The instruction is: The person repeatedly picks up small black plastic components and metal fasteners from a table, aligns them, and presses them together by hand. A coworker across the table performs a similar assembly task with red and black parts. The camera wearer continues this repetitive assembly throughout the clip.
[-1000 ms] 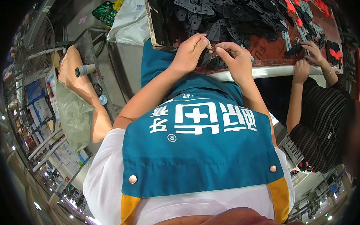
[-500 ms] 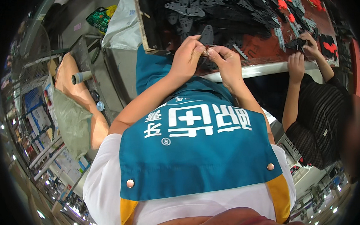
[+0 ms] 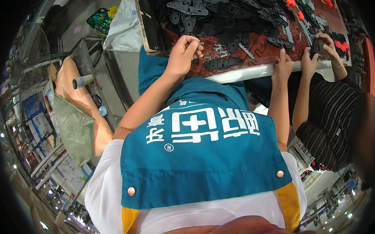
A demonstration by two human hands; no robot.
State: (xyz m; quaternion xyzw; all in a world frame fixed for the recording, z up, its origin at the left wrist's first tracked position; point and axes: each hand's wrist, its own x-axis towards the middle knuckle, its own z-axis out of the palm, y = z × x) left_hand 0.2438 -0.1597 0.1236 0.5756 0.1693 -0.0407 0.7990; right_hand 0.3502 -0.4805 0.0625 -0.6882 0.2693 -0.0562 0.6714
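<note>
1. Apparently, the step in hand is fingertip handling of small hardware: the person's bare left hand [image 3: 180,55], at twelve o'clock, curls fingers toward thumb; a tiny shiny bit [image 3: 201,43] shows there, but I cannot tell whether it is pinched.
2. The bare right hand [image 3: 282,67], at two o'clock, sits by the smooth white table edge [image 3: 241,74], well apart from the left; I cannot tell whether its fingers close on anything.
3. Between them, at one o'clock, small silver screw-like metal pieces [image 3: 221,50] lie scattered; lifting any calls for a fine pinch, I judge.
4. Farther out at one o'clock, matte black, winged plastic plates [image 3: 188,9] heap up, flat and pierced.
5. Beneath spreads a reddish-brown tabletop sheet [image 3: 260,56].
</note>
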